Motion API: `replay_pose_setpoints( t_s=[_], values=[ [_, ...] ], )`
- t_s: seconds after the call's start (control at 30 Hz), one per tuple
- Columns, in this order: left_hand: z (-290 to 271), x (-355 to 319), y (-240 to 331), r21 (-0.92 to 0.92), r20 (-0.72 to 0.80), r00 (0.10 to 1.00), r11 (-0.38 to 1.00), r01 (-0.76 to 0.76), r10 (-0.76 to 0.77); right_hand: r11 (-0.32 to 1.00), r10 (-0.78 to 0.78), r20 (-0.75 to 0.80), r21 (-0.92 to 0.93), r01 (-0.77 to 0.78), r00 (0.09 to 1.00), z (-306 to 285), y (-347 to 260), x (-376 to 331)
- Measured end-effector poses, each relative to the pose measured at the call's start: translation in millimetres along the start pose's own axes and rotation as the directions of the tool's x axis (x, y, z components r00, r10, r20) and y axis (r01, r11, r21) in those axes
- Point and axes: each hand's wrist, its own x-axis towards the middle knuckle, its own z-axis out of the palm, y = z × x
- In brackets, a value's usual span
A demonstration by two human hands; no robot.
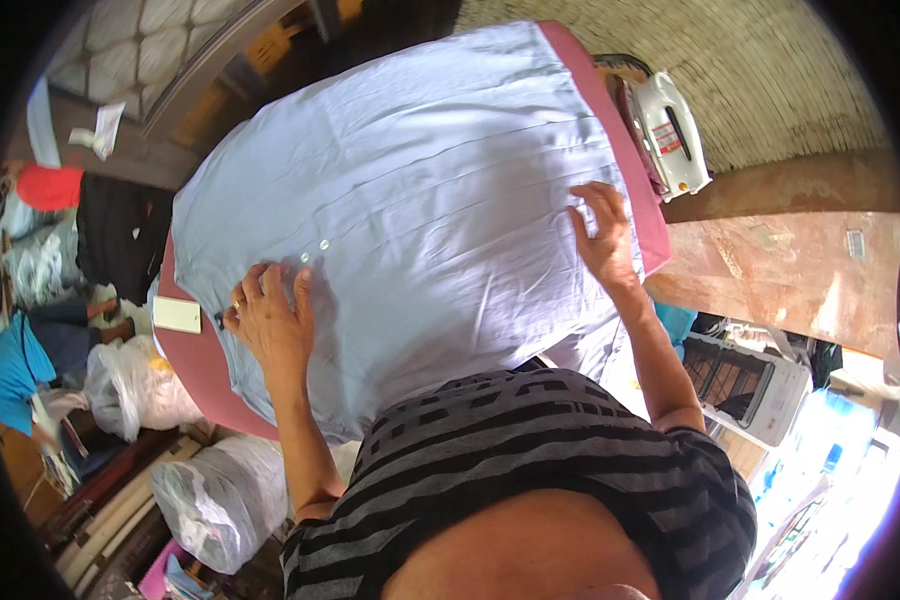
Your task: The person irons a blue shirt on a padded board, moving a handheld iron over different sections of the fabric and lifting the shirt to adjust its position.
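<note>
A pale blue garment (420,170) with light wrinkles lies spread over a padded table with a maroon cover (652,225). Two small pale buttons (324,244) show near its middle. My left hand (273,318), with a ring on one finger, is on the cloth at the left, fingers slightly bent and apart, just below the buttons. At the right side of the garment, my right hand (605,235) is open over the cloth, thumb away from the fingers. Neither hand visibly holds anything. A white iron (673,135) with a dark handle stands beyond the right edge of the cover.
A small cream card (177,315) lies on the cover's left edge. At left, a person in a blue top (15,372) is near stuffed plastic bags (135,385). Another large bag (225,500) sits at lower left. A white appliance with a grille (745,385) stands at right.
</note>
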Motion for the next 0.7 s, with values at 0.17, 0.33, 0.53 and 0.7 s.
replay_pose_setpoints(
  t_s=[0.17,0.33,0.53,0.7],
  values=[
    [30.0,88.8,94.0,-0.424,-0.158,0.914,0.811,-0.404,0.373,0.964,0.139,-0.104,-0.214,-0.158,0.985,-29.1,66.2,-44.1],
    [90.6,185.8,243.1,-0.458,-0.338,0.737,0.582,-0.672,0.585,0.969,0.240,-0.171,-0.019,-0.246,0.956,-23.2,72.8,-41.3],
    [128.9,258.0,317.6,-0.206,0.020,0.640,0.629,-0.749,0.768,0.950,0.310,-0.036,0.046,-0.309,0.950,-44.4,73.4,-46.1],
    [103.0,280.3,342.9,-0.145,0.453,0.633,0.753,-0.642,0.627,0.951,0.310,0.017,-0.007,-0.310,0.951,-45.8,86.3,-39.5]
  ],
)
